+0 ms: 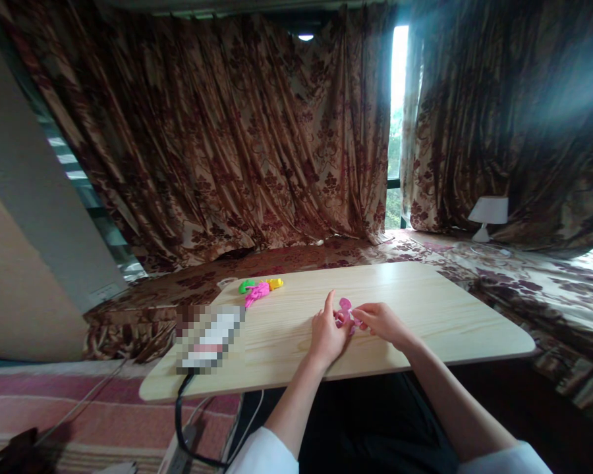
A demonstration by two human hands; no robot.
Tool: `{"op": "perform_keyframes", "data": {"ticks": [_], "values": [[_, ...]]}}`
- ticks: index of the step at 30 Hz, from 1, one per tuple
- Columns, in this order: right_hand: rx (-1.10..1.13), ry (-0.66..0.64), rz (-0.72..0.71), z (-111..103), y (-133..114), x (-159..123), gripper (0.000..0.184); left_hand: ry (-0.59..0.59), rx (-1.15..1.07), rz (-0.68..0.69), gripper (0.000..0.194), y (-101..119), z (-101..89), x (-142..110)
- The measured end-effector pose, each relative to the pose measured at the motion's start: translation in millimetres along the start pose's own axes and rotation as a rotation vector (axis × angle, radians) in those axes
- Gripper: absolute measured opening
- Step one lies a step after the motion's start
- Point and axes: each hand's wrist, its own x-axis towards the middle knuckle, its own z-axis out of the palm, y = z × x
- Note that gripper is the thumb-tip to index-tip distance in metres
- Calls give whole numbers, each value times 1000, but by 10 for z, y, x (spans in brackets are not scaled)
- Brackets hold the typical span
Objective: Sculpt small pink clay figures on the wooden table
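Observation:
Over the middle of the table, a small pink-purple piece [345, 304] with a rounded top is between my two hands. It looks thin and shaped, but its exact kind is too small to make out. My left hand [330, 334] is closed around its left and lower side, with one finger pointing up. On the other side, the fingertips of my right hand [383, 324] pinch the piece's right edge. My fingers cover part of it.
Toward the back left of the wooden table [286, 342] lie green [246, 286], bright pink [257, 293] and yellow [275, 284] items. A blurred-out rectangular object [211, 341] with a black cable [178, 415] is near the left edge. A white lamp [489, 212] stands beyond, by the curtains.

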Motion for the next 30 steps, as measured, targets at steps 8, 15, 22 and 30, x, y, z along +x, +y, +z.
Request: {"op": "perform_keyframes", "data": {"ticks": [8, 15, 22, 30], "values": [[9, 17, 22, 8, 45, 21, 34, 156, 154, 168, 54, 48, -158, -113], [-4, 18, 20, 17, 106, 61, 35, 144, 218, 235, 25, 196, -237, -249], [17, 12, 30, 18, 74, 50, 37, 147, 122, 186, 19, 98, -230, -210], [-50, 23, 19, -1, -13, -10, 33, 138, 98, 138, 19, 57, -227, -215]]}}
